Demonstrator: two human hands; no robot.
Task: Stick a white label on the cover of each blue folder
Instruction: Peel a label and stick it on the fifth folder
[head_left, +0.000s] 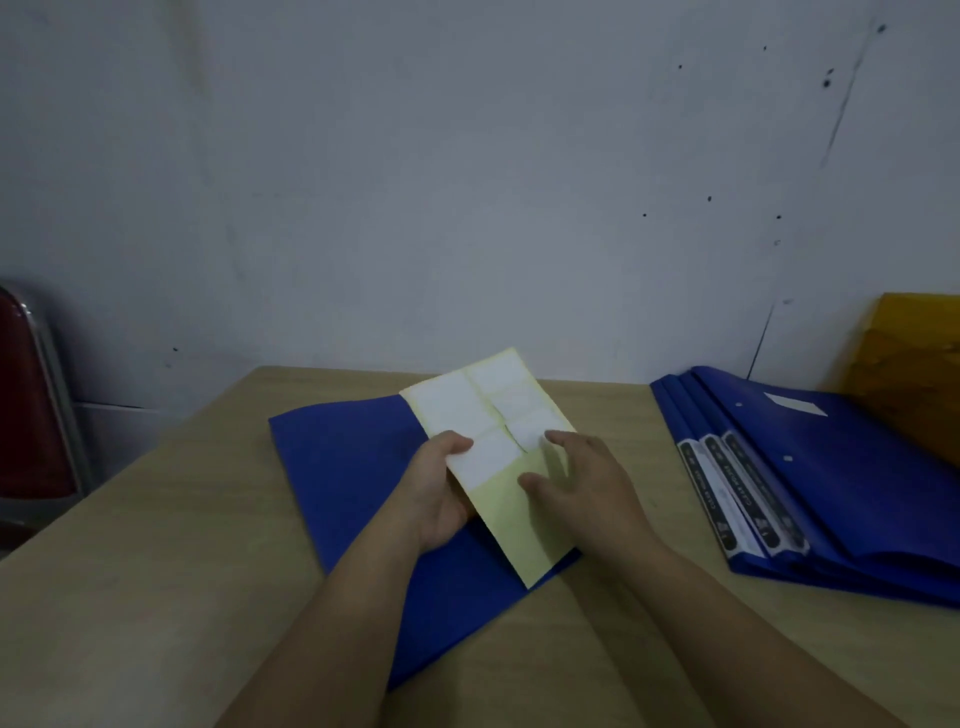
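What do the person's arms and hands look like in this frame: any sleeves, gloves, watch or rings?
Both forearms are bare right down to the bottom edge of the frame, with no sleeve showing. The left hand and the right hand wear no gloves. No watch, bracelet or ring is visible, though the dim, soft picture could hide small items.

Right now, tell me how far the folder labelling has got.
Done: the top folder of the stack on the right already carries a white label; the covers beneath it are hidden. In hand: the left hand holds the label sheet over the blue folder in front, while the right hand works at a label on it. Left: that folder's visible cover still shows no label.
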